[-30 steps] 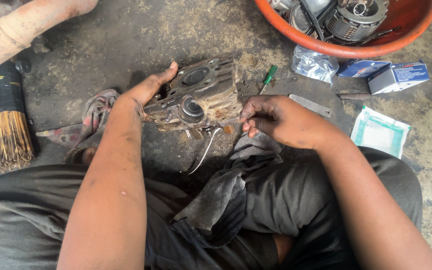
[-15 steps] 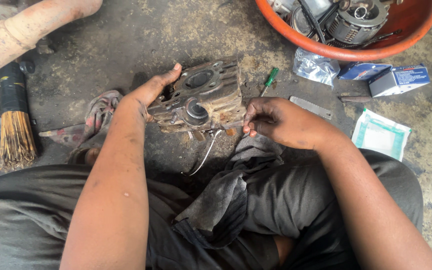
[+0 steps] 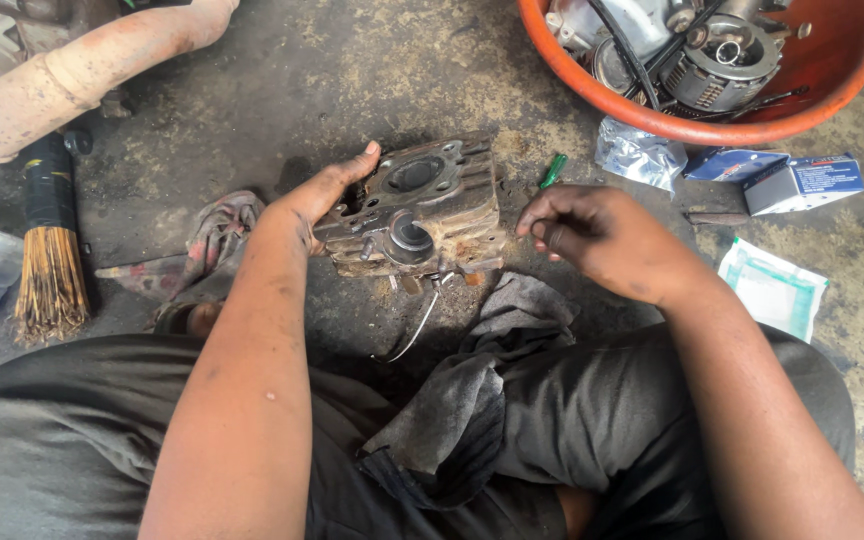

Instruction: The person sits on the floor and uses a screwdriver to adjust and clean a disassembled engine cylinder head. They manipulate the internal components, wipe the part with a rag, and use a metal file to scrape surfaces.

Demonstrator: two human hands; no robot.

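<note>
Left hand (image 3: 317,205) is gripping the finned engine head (image 3: 417,210) on the floor.
Right hand (image 3: 592,235) is hovering, fingers curled shut; the casting looks heavy, rigid, greasy—best held by its fins.

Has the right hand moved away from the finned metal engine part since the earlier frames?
Yes. The right hand has drawn back rightward from the finned metal engine part, now sitting below the small green tool on the floor.

By the left hand (image 3: 317,200), the engine head (image 3: 422,210) is dull, rusty cast metal; the rag (image 3: 472,400) under the right hand (image 3: 592,235) is greasy matt cloth; rough concrete floor (image 3: 352,80).
</note>
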